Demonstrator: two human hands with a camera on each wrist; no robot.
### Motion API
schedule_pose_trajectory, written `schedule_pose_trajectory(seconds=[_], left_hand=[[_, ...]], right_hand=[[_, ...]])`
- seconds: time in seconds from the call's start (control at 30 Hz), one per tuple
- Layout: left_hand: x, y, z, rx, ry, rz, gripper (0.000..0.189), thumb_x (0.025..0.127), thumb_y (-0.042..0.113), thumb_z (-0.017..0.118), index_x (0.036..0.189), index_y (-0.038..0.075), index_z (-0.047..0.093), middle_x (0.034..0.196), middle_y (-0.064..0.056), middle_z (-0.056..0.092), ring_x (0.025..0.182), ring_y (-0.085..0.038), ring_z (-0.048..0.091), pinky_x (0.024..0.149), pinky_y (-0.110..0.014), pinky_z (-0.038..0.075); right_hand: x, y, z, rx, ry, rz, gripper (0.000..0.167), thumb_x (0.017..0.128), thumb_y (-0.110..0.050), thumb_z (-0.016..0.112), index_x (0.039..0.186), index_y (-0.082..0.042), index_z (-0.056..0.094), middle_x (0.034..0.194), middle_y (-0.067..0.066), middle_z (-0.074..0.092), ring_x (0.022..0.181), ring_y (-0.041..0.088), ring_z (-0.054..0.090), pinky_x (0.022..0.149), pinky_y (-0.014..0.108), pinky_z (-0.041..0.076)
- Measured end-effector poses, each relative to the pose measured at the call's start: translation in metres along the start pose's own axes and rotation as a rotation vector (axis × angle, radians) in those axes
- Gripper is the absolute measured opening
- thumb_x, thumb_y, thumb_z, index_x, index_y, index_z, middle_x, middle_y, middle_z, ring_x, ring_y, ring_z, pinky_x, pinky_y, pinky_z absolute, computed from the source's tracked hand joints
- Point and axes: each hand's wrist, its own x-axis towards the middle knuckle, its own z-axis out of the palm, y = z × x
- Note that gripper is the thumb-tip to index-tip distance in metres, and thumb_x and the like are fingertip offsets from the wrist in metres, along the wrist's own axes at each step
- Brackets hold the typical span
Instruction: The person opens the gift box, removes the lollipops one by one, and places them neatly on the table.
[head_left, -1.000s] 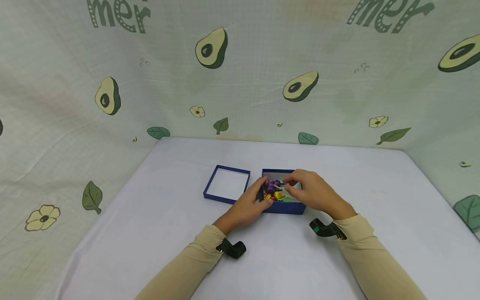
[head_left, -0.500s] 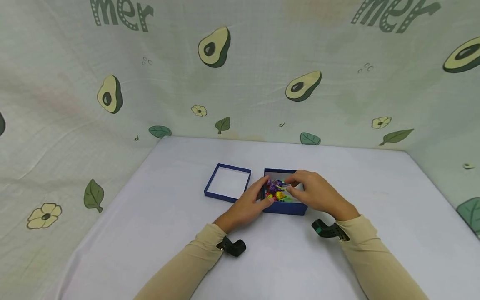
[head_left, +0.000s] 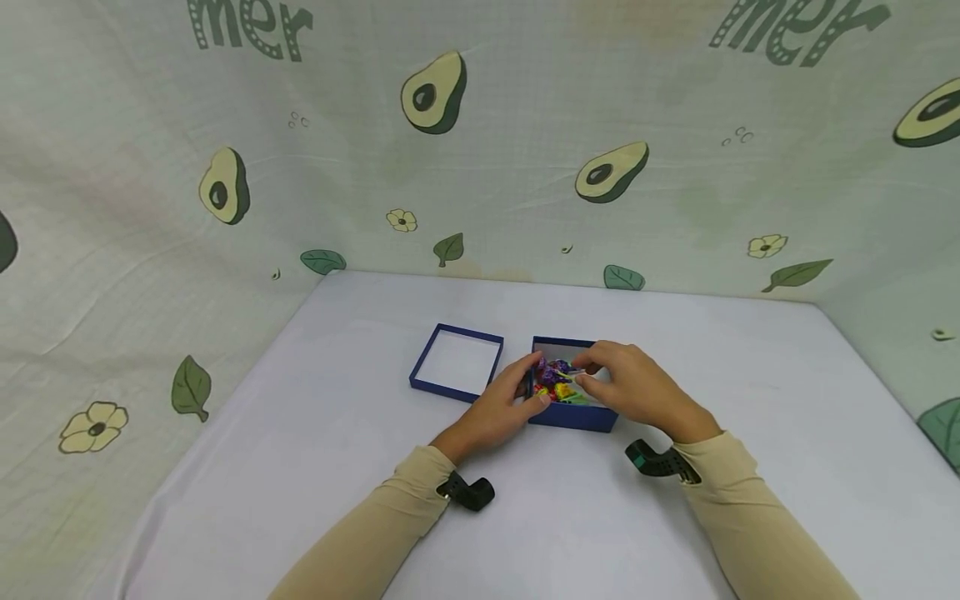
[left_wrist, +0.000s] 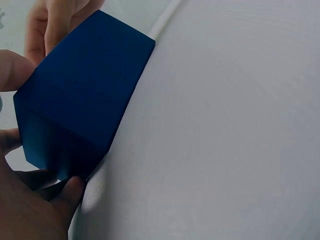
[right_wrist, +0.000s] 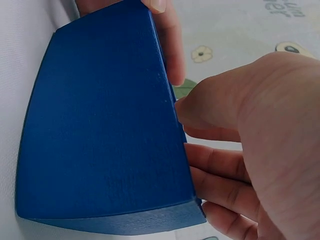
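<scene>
A blue box [head_left: 573,417] stands uncovered on the table, with several shiny wrapped candies [head_left: 553,372] in purple, red, yellow and green gathered in its left part. My left hand [head_left: 495,414] holds the box at its left end, thumb at the front corner and fingers along the side. From the right, my right hand [head_left: 626,383] reaches over the rim, and its bent thumb and forefinger pinch the end of a candy wrapper inside. In the right wrist view the box wall [right_wrist: 100,120] hides those fingertips and the candies.
A square blue-rimmed lid [head_left: 423,386] lies left of the box, partly behind my left hand. White cloth [head_left: 300,467] covers the table. A hanging cloth [head_left: 510,117] printed with avocados rises behind and at the sides.
The scene has shifted slightly in the head view. Both hands stay at the box, with only very small movement of the right fingers.
</scene>
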Motion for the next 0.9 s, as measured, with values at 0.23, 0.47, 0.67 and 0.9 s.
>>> schedule_pose_trajectory(seconds=[0.23,0.47,0.67,0.9], left_hand=[[0.001,-0.004,0.001,-0.038,0.003,0.020,0.069,0.102,0.033,0.056,0.161,0.019,0.023,0.164,0.000,0.022,0.146,-0.016,0.027,0.115,-0.034,0.030],[0.002,-0.005,0.002,-0.051,0.000,0.007,0.068,0.102,0.032,0.056,0.161,0.022,0.023,0.164,0.002,0.021,0.146,-0.015,0.026,0.116,-0.034,0.030],[0.001,-0.005,0.001,-0.042,0.001,0.005,0.068,0.102,0.034,0.055,0.161,0.024,0.022,0.164,0.005,0.021,0.146,-0.014,0.026,0.115,-0.033,0.030],[0.000,-0.005,0.001,-0.048,-0.001,0.002,0.069,0.102,0.034,0.056,0.161,0.023,0.023,0.162,0.001,0.024,0.144,-0.016,0.031,0.114,-0.034,0.033]], right_hand=[[0.003,-0.001,-0.002,0.000,-0.023,0.018,0.027,0.094,-0.016,0.070,0.117,-0.003,0.071,0.107,0.008,0.071,0.097,0.023,0.067,0.084,0.048,0.055],[0.008,0.002,-0.009,0.019,-0.049,0.032,0.026,0.093,-0.014,0.071,0.116,-0.001,0.071,0.107,0.009,0.072,0.096,0.022,0.067,0.083,0.048,0.056],[0.017,0.007,-0.015,0.096,-0.065,0.034,0.024,0.092,-0.010,0.071,0.115,-0.001,0.071,0.108,0.010,0.072,0.096,0.021,0.067,0.081,0.044,0.057],[0.028,0.016,-0.016,0.191,-0.184,0.058,0.029,0.094,-0.016,0.071,0.121,-0.003,0.069,0.110,0.006,0.071,0.099,0.019,0.066,0.085,0.042,0.055]])
